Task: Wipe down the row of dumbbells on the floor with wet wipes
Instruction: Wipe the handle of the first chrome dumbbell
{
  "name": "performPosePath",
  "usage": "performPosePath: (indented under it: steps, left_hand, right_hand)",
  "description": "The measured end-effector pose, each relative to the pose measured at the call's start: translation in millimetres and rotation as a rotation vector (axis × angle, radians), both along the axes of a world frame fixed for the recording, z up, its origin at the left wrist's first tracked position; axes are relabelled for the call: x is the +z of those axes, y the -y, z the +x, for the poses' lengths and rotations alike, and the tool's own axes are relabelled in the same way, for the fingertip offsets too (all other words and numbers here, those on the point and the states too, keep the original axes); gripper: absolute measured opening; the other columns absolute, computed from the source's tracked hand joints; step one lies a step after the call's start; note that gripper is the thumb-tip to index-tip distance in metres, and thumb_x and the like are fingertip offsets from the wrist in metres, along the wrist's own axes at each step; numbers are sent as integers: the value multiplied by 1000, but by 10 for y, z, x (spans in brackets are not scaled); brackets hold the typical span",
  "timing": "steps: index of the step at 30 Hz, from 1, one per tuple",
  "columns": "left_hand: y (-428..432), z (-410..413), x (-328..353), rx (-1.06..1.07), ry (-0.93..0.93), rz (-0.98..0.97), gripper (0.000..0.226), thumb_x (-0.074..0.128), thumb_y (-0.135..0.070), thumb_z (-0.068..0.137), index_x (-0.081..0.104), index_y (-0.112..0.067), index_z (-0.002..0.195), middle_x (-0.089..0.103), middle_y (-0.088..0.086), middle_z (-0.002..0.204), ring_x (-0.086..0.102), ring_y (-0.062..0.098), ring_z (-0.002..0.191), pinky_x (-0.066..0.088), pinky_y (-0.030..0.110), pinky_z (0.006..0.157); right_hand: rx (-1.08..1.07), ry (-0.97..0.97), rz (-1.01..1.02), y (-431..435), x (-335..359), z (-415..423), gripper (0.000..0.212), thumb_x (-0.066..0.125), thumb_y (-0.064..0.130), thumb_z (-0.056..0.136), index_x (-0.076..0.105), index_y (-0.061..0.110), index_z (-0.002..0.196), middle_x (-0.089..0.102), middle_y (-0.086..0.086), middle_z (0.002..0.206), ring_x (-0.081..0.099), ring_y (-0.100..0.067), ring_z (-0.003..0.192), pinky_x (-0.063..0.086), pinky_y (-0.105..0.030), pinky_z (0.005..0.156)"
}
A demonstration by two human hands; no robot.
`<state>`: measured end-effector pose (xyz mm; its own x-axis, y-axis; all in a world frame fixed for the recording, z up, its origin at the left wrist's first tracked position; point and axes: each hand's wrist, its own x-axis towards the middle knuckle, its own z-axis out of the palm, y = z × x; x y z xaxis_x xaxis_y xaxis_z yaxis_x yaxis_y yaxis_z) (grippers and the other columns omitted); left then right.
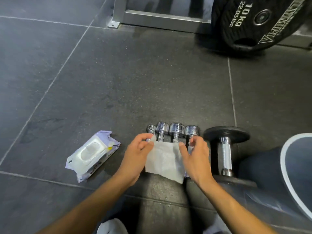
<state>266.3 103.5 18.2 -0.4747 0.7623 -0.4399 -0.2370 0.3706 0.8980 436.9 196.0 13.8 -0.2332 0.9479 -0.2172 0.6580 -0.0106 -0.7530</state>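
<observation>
Several small chrome dumbbells (175,130) lie side by side on the dark floor, with a bigger black-plated dumbbell (225,149) at the right end of the row. A white wet wipe (164,161) is stretched flat above the chrome ones, hiding their handles and near ends. My left hand (136,152) pinches its upper left corner. My right hand (195,156) pinches the upper right edge with thumb and fingers.
A lilac wet-wipe pack (92,154) with its lid shut lies on the floor to the left. A black 10 kg weight plate (256,22) leans at the back right beside a grey metal rack base (162,16). My knee in dark trousers (273,174) is at the right.
</observation>
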Motion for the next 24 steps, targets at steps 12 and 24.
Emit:
performPosePath:
  steps: [12,24]
  left_hand:
    - [-119,513,327,-431,-885,62,35,50,-45,102,51,-45,137,72,-5,102,66,18,97,51,40,88]
    - [-193,-456,-437,-250,-618,-363,18,56,-40,98,61,-26,90,66,-6,79,67,21,85,54,38,81]
  right_hand:
    - [-254,-919,-1140,264,124,-374,25,70,33,76,67,11,88,61,-14,93,63,-27,96,50,-39,89]
    - [-349,-1121,-883,-223,100,-143,18,56,19,93,68,11,105,71,-7,94,69,-21,79,58,-30,63]
